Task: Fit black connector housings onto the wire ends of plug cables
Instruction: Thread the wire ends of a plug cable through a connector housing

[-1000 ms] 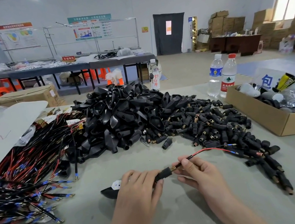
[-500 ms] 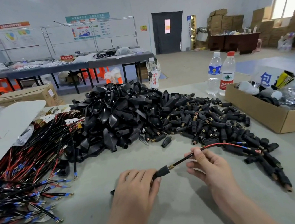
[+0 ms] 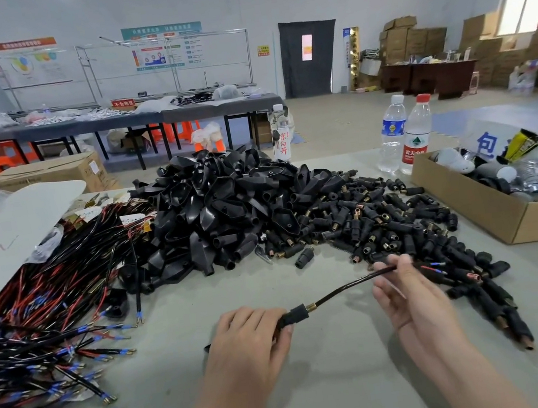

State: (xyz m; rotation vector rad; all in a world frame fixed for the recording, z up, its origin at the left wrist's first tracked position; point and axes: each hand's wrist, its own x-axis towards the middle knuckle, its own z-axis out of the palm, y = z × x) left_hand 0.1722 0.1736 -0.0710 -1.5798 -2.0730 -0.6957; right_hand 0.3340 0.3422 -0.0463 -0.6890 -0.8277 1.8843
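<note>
My left hand [image 3: 246, 348] grips a black connector housing [image 3: 295, 315] with a brass collar at its tip, low in the middle of the table. A black cable [image 3: 348, 286] runs out of that housing up to the right. My right hand [image 3: 408, 298] pinches the cable between thumb and fingers; its red and blue wire ends [image 3: 433, 267] stick out beyond the fingers. A big heap of black plug shells [image 3: 220, 210] lies behind, with a spread of small black housings [image 3: 391, 221] to its right. Loose red and black cables [image 3: 36, 326] cover the left.
An open cardboard box [image 3: 489, 204] with mixed parts stands at the right. Two water bottles [image 3: 404, 134] stand behind it, a third bottle [image 3: 281, 133] at the table's far edge. A white sheet [image 3: 5, 230] overlaps the cables at the left. Grey table surface [image 3: 338, 384] lies around my hands.
My right hand has slid up and to the right along the cable, drawing more black cable out of the housing. My left hand stays on the housing.
</note>
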